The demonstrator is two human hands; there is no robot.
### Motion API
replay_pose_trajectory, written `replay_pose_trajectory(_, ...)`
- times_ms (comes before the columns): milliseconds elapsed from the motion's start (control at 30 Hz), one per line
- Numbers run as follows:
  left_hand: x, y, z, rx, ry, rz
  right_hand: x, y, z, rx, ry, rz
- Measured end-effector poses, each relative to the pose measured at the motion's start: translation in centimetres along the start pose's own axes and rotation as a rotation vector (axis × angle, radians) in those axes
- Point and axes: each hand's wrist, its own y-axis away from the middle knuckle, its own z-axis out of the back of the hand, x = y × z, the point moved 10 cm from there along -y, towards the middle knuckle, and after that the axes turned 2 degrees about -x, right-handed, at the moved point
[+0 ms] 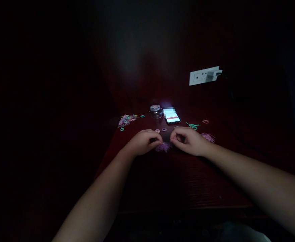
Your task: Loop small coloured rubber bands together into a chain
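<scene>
My left hand (146,142) is over the dark red table, thumb and forefinger pinched together at the edge of a small purple pile of thin strands (163,147). My right hand (186,139) faces it from the other side, its fingertips also pinched. Whatever either pinch holds is too small to make out. Just beyond the hands lie a pink ring-shaped band (157,131) and a purple band (164,129). A pinkish pile of strands (208,137) sits beside my right wrist, partly hidden by it.
A lit phone (172,115) lies behind the hands, beside a round clear container (155,110). To the left is a mixed pile of coloured bands (127,120). Green bands (193,126) and an orange band (205,121) lie right. A wall socket (204,76) holds a plug.
</scene>
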Motion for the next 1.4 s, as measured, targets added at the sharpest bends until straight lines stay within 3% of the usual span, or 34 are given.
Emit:
replay_pose_trajectory(233,2.2,0.3,-0.5,0.033,0.012,0.025,-0.9,0.2,0.8,-0.076,-0.039,-0.038)
replay_pose_trajectory(733,2.8,0.1,-2.1,0.019,-0.049,0.036,-1.5,0.2,0.7,-0.071,0.023,-0.064)
replay_pose_trajectory(867,3.0,0.1,-1.4,-0.041,-0.076,0.051,-2.1,0.2,0.6,-0.060,0.049,-0.079)
replay_pose_trajectory(967,4.7,0.8,0.1,-0.121,-0.137,0.189,-2.2,0.2,0.7,-0.072,0.058,-0.086)
replay_pose_trajectory(1133,11.6,4.9,1.9,-0.122,-0.342,0.760,-1.9,0.2,0.7,-0.071,0.043,-0.086)
replay_pose_trajectory(1200,13.7,6.6,2.0,-0.109,-0.368,0.908,-1.8,0.1,0.7,-0.070,0.043,-0.083)
replay_pose_trajectory(1300,16.0,8.2,1.6,-0.093,-0.374,1.047,-1.7,0.1,0.6,-0.063,0.045,-0.067)
replay_pose_trajectory(1400,17.1,8.4,1.3,-0.107,-0.384,1.082,-1.7,0.2,0.6,-0.063,0.043,-0.053)
